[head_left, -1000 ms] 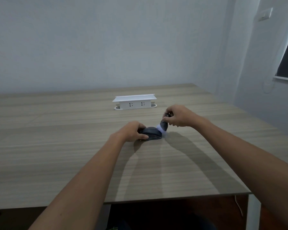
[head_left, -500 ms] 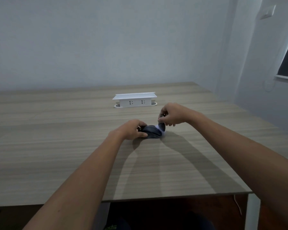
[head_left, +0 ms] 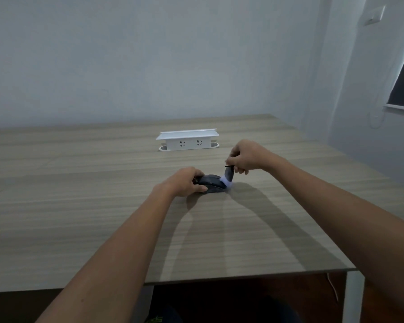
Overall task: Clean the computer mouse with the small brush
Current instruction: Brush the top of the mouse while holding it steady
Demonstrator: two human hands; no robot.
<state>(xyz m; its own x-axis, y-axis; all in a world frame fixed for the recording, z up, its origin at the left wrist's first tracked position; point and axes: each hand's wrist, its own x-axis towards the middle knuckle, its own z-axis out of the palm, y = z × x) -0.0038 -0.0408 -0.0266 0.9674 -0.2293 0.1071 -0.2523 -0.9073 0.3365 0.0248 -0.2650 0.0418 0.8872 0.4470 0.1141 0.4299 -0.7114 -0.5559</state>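
A dark computer mouse lies on the wooden table in the middle of the view. My left hand grips its left end and pins it to the tabletop. My right hand pinches a small brush with a dark body and pale bristles. The bristles press against the right end of the mouse. Part of the mouse is hidden under my left fingers.
A white power socket box stands on the table behind the mouse. The table's front edge runs below my forearms, with a white leg at the right corner. A wall is close behind and to the right.
My right hand swept the brush back and forth over the right end of the mouse, ending slightly lower right. My left hand stayed on the mouse.
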